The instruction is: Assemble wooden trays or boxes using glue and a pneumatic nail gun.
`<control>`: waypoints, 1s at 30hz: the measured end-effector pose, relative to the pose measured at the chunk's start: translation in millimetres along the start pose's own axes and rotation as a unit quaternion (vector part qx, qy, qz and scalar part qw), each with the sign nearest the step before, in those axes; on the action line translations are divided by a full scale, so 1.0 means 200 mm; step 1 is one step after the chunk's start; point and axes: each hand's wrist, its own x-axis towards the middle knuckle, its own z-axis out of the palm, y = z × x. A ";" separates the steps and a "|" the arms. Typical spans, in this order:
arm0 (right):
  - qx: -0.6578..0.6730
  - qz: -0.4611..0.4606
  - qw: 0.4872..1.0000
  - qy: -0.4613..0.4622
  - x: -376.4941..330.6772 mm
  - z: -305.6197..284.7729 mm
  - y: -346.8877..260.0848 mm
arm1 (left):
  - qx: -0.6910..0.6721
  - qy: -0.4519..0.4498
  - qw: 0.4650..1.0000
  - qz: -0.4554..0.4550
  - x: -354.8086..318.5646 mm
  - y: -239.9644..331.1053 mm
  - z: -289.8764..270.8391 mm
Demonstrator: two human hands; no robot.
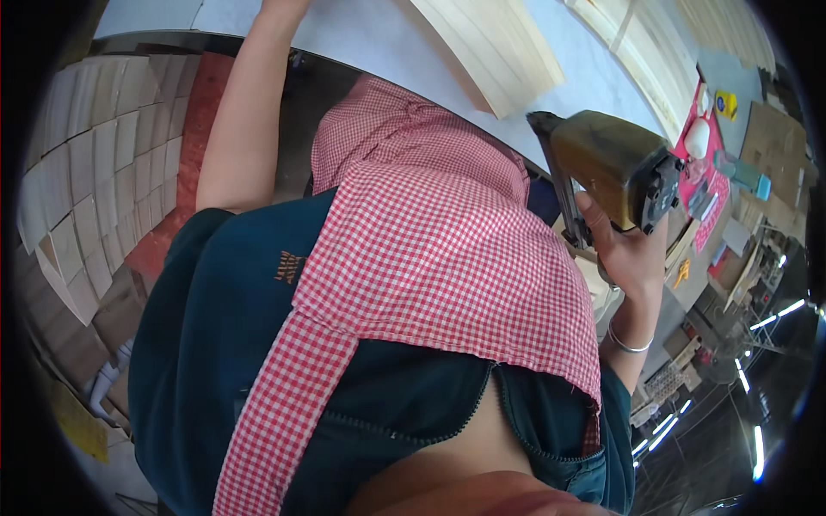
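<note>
Head view: the person looks steeply down their own body, so a red-and-white checked apron (447,249) over a dark blue top (224,344) fills the middle of the picture. At about 3 o'clock the right hand (632,254), with a thin silver bangle (626,342) at the wrist, is wrapped around the grip of a brass-coloured pneumatic nail gun (607,163); the fingers are clamped on the handle, and the tool's dark narrow magazine runs down past the thumb. The gun's body stands just above the hand, lifted clear of the white worktable (361,34), and it touches nothing else.

The gun looks heavy and rigid, with most of its weight in the metal head, so the handle below the body is the sound place to grip it, with fingers kept away from the nose.

The left arm (237,120) stretches toward 12 o'clock onto the table, well apart from the gun; its hand passes out of the frame at the top edge, so whether it is open or closed cannot be told. Pale wooden boards (490,52) lie on the table near 1 o'clock, and stacked thin wood pieces (95,172) fill the 9 o'clock side.
</note>
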 end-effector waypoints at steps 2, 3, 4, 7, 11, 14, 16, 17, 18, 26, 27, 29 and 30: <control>-0.029 0.017 0.998 -0.047 0.01 0.00 0.01 | 0.003 0.009 1.000 0.021 0.02 0.00 0.03; -0.044 0.027 0.996 -0.071 0.01 0.01 0.02 | 0.004 0.012 0.999 0.029 0.01 -0.01 0.05; -0.044 0.026 0.996 -0.072 0.01 0.00 0.01 | 0.005 0.014 0.999 0.030 0.01 -0.02 0.05; -0.038 0.054 0.995 -0.074 -0.06 -0.02 0.00 | 0.106 -0.035 0.993 -0.038 -0.10 -0.10 0.14; -0.065 0.062 0.996 0.007 -0.32 -0.06 0.01 | 0.127 -0.142 0.975 -0.112 -0.28 -0.04 0.36; -0.101 0.085 0.991 0.013 -0.46 -0.11 0.00 | -0.017 -0.130 0.991 -0.040 -0.38 -0.19 0.48; -0.106 0.108 0.989 0.002 -0.49 -0.12 -0.01 | 0.055 -0.223 0.971 -0.066 -0.39 -0.22 0.49; -0.111 0.123 0.986 -0.002 -0.50 -0.12 -0.02 | 0.087 -0.272 0.955 -0.079 -0.40 -0.24 0.50; -0.116 0.135 0.984 -0.007 -0.50 -0.11 -0.03 | 0.119 -0.317 0.936 -0.092 -0.40 -0.24 0.50; 0.037 0.082 0.996 0.002 -0.17 0.05 0.01 | -0.301 -0.121 0.941 -0.101 0.07 -0.70 0.14; 0.041 0.043 0.998 0.026 -0.12 0.08 0.00 | -0.141 -0.066 0.987 -0.039 0.02 -0.36 0.18; 0.046 -0.013 0.998 0.038 -0.06 0.10 -0.01 | 0.030 0.010 0.999 0.028 -0.03 0.07 0.08; 0.046 -0.016 0.998 0.029 -0.05 0.10 -0.01 | 0.025 0.017 0.999 0.027 -0.03 0.09 0.04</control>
